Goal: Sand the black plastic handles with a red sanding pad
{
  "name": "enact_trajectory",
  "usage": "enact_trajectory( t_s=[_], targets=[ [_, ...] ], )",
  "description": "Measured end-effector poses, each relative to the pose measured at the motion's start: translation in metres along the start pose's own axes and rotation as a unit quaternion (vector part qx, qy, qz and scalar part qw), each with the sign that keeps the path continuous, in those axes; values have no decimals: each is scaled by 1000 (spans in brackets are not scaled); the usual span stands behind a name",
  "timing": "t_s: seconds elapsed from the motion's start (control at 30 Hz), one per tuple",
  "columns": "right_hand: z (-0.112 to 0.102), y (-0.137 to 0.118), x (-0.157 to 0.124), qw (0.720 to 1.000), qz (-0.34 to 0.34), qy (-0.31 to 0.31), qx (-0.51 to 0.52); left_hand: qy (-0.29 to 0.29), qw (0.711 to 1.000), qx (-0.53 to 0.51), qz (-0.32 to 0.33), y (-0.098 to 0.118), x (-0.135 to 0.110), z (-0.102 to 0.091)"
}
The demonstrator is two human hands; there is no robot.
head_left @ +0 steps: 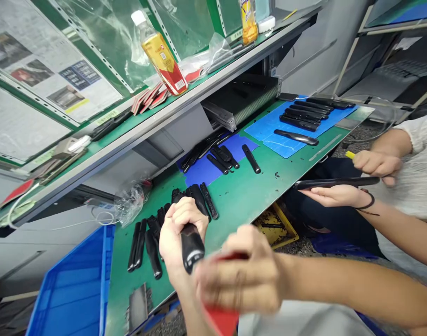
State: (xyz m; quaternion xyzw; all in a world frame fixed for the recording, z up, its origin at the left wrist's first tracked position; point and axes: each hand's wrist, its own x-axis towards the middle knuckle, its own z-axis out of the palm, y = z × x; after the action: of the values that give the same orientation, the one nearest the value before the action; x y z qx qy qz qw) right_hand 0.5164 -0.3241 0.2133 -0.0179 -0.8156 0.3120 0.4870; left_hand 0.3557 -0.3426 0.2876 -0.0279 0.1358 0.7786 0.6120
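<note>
My left hand (178, 233) is wrapped round a long black plastic part (191, 246), one end pointing toward me. My right hand (243, 275) is blurred by motion just right of that end, closed on a flat red thing (222, 321) that sticks out below the fingers. Both hands hover over the near edge of the green work mat (241, 196). Several more black parts (146, 242) lie in a row on the mat just left of my left hand.
A blue crate (73, 289) stands at the near left. More black parts lie on blue pads (269, 130) farther along. A co-worker's hands (339, 193) at right hold a black part and a yellow tool. Bottles (162, 56) stand on the shelf above.
</note>
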Motion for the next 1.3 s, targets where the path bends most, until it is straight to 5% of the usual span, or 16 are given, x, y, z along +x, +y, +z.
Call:
enact_trajectory(
  t_s=[0.2, 0.3, 0.33, 0.4, 0.5, 0.6, 0.67, 0.8, 1.03, 1.2, 1.3],
  targets=[
    [8, -2, 2, 984, -170, 13, -54, 52, 993, -105, 7, 2, 1, 4],
    [8, -4, 0, 954, -291, 28, -60, 11, 995, -98, 17, 1, 3, 5],
    [3, -5, 1, 958, -278, 52, -48, -13, 997, -76, 24, 0, 2, 5],
    [-13, -6, 2, 985, -104, 135, 16, -61, 998, -15, 25, -2, 0, 4],
    [-34, -7, 2, 948, 174, 204, 170, -60, 997, 56, -2, -9, -5, 0],
    [-43, -4, -6, 933, 225, 163, 229, 28, 993, 115, 15, -18, -7, -2],
    [-47, 0, -10, 951, 191, 130, 207, 45, 988, 143, 17, -25, -7, -2],
    [-57, 8, -4, 995, 8, 50, 87, 32, 987, 156, -14, -37, -6, 0],
    [-39, -7, -13, 970, -229, -27, -76, 35, 992, 123, -12, -37, -1, -5],
    [-28, -2, -24, 976, -164, 37, -138, 44, 996, 71, -15, -32, 6, -14],
    [-20, 5, -26, 975, -164, 19, -150, 83, 990, 110, 26, -21, 18, -29]
  ],
)
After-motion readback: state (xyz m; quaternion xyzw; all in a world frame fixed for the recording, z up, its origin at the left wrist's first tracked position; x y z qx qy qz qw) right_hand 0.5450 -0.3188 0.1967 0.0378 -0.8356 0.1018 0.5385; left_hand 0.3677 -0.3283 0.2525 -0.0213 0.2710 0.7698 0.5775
